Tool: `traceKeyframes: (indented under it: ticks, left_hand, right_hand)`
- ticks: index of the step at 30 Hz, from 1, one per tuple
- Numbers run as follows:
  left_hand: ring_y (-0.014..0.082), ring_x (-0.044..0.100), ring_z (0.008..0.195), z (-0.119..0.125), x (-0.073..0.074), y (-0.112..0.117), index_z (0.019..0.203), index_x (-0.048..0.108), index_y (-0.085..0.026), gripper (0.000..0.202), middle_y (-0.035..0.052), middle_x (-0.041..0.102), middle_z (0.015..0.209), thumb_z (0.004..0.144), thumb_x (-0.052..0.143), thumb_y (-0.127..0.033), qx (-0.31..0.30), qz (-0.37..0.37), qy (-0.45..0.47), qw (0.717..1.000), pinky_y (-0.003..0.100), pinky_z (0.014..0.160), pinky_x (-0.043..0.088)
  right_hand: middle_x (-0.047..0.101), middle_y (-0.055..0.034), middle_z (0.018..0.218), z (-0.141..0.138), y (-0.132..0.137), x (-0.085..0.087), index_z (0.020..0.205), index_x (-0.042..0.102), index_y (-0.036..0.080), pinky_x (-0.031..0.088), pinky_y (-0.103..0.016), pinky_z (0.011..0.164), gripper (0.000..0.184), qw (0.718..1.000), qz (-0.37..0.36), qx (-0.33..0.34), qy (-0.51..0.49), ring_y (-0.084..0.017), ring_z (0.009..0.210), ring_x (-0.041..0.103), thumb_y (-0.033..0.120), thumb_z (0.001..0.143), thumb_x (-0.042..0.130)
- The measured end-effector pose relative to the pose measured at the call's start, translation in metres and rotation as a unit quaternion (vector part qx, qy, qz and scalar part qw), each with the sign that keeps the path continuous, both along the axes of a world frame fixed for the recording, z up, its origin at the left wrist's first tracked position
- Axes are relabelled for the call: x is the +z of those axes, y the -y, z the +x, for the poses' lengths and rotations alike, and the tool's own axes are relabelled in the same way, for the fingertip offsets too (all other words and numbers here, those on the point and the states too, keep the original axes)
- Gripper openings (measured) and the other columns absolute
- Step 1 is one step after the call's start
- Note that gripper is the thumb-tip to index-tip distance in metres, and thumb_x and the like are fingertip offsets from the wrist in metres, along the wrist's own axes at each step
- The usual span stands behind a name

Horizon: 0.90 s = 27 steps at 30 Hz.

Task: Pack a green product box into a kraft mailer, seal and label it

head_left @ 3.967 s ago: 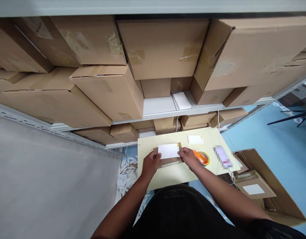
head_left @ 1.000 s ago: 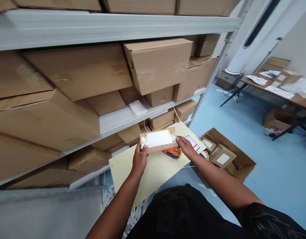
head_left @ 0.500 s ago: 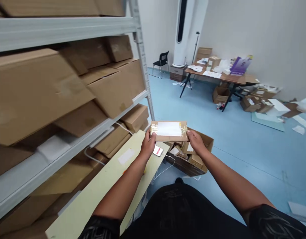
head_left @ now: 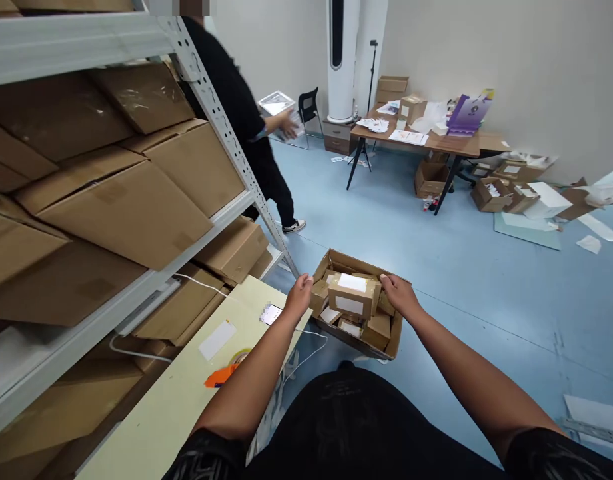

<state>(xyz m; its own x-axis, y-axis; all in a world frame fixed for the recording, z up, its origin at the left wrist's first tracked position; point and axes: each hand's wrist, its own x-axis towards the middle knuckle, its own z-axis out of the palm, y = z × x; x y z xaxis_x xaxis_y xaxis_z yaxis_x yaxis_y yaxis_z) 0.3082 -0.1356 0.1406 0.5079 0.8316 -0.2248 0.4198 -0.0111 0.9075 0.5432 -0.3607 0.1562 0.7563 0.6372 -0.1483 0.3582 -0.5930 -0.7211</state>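
A small taped cardboard parcel (head_left: 350, 307) with white labels lies tilted on top of other parcels in the large open carton (head_left: 356, 347) on the floor. My left hand (head_left: 299, 299) is at the carton's left side, apart from the parcel, fingers loosely curled and holding nothing. Close to the parcel's right end and the carton's far right rim is my right hand (head_left: 399, 295), its fingers loosely bent with nothing gripped. Below my left wrist, a phone (head_left: 270, 313) rests on the pale yellow table (head_left: 171, 393).
On the table are a white label sheet (head_left: 217, 340) and an orange tape dispenser (head_left: 220, 376). A metal shelf (head_left: 226, 147) of cartons stands at left. Behind it, a person (head_left: 236, 100) carries a whitish box. A brown desk (head_left: 446, 150) stands farther back.
The parcel has left both my hands and now lies in the carton. My hands have moved apart and slightly down. A person has come into view beyond the shelf.
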Motion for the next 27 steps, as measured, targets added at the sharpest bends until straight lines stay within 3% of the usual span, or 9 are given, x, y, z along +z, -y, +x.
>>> traceKeyframes:
  ticks: [5,10,16,22,27]
  left_hand:
    - [0.0284,0.065,0.122,-0.043,0.013,-0.003,0.131,0.065,-0.023,0.051,0.013,0.068,0.135,0.094,0.057,-0.057,0.024,0.001,0.001,1.0,0.044,0.103,0.052]
    - [0.0272,0.065,0.12,-0.102,0.036,0.002,0.13,0.063,-0.021,0.051,0.013,0.067,0.134,0.095,0.054,-0.057,0.078,-0.017,0.044,0.996,0.04,0.091,0.058]
    - [0.0268,0.065,0.118,-0.211,0.049,0.018,0.12,0.066,-0.022,0.047,0.0121,0.069,0.128,0.094,0.054,-0.058,0.16,0.005,0.086,0.983,0.041,0.09,0.058]
    - [0.027,0.067,0.116,-0.339,0.044,0.045,0.116,0.067,-0.023,0.046,0.0105,0.071,0.124,0.091,0.056,-0.06,0.275,0.009,0.082,0.958,0.04,0.088,0.06]
    - [0.0272,0.066,0.118,-0.413,0.042,0.08,0.116,0.067,-0.022,0.044,0.0119,0.071,0.125,0.091,0.057,-0.057,0.4,0.003,0.091,0.912,0.041,0.089,0.059]
  right_hand:
    - [0.076,-0.0082,0.084,-0.002,-0.031,-0.01,0.087,0.072,0.022,0.046,-0.032,0.071,0.047,0.996,0.042,0.015,-0.072,-0.027,0.082,0.068,0.064,0.092,0.051]
    - [0.077,-0.0087,0.093,-0.043,-0.074,0.004,0.088,0.071,0.022,0.048,-0.033,0.071,0.049,0.989,0.063,0.079,-0.112,-0.026,0.084,0.071,0.065,0.092,0.049]
    - [0.077,-0.0078,0.086,-0.133,-0.126,0.019,0.083,0.069,0.021,0.05,-0.034,0.071,0.048,0.973,0.094,0.188,-0.093,-0.025,0.081,0.071,0.064,0.092,0.048]
    - [0.076,-0.0077,0.089,-0.244,-0.176,0.008,0.087,0.069,0.021,0.053,-0.035,0.074,0.047,0.941,0.1,0.283,-0.158,-0.024,0.081,0.071,0.065,0.089,0.051]
    - [0.076,-0.0081,0.09,-0.324,-0.209,0.003,0.086,0.07,0.021,0.055,-0.036,0.075,0.048,0.898,0.073,0.395,-0.18,-0.025,0.081,0.073,0.066,0.089,0.054]
